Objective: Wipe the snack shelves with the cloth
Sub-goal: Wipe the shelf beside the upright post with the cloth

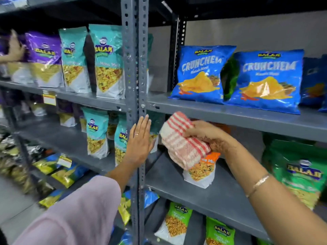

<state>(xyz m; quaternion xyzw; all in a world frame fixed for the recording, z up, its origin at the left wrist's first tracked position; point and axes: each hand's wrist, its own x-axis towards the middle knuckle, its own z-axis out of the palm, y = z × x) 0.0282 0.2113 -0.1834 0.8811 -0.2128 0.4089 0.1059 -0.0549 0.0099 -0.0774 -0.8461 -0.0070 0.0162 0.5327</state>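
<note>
Grey shelf (pixel 221 197) bare below-right of cloth (pixel 184 138) | right hand (pixel 207 135) clutches cloth, nearer | left hand (pixel 139 138) flat, unclenched, probably bracing upright (pixel 134 68)

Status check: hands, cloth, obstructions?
Left hand open, flat on shelf upright. Right hand grips checked cloth. Orange snack pouch under cloth.

On the middle right shelf (pixel 221 197), bare grey board lay open between the orange-topped snack pouch (pixel 200 172) and the green Balaji bag (pixel 299 175). The upright post (pixel 135 68) blocked passage leftward. Above, 2 blue Crunchem bags (pixel 235 78) crowded the upper shelf (pixel 247 117), leaving only its front strip free.
</note>
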